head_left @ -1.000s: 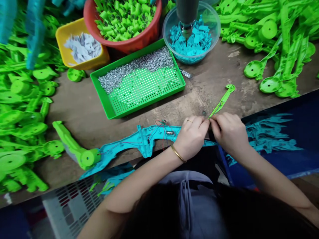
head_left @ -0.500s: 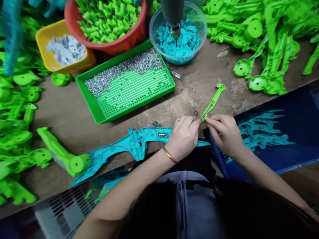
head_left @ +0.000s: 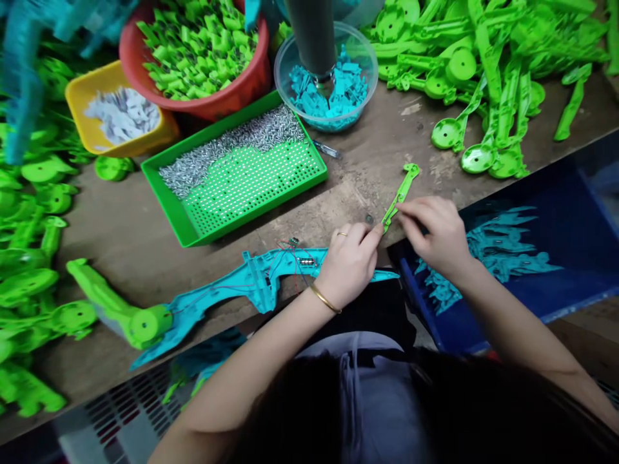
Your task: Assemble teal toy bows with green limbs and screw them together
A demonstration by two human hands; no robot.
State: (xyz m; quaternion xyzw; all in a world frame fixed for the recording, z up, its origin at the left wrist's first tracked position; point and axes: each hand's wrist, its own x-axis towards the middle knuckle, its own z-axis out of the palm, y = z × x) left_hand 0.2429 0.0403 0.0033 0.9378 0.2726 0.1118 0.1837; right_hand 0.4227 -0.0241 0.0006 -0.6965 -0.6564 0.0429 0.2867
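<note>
My left hand pinches the lower end of a slim bright-green plastic piece, which slants up and away over the table. At the middle of that piece, the thumb and forefinger of my right hand are drawn together against its edge; whatever they hold, if anything, is too small to make out. Under and left of my left hand lies a long blue plastic shell with thin red wires and a row of small silver cells. A green arm-shaped part is joined to its left end.
A green perforated tray of screws lies ahead, near a clear bowl of blue pieces, a red tub and a yellow box. A dark post rises by the bowl. Green parts heap at right; a blue bin sits below.
My right fingers have moved from the green piece's lower end up along it to its middle. My left hand keeps hold of the lower end. The whole view has shifted slightly.
</note>
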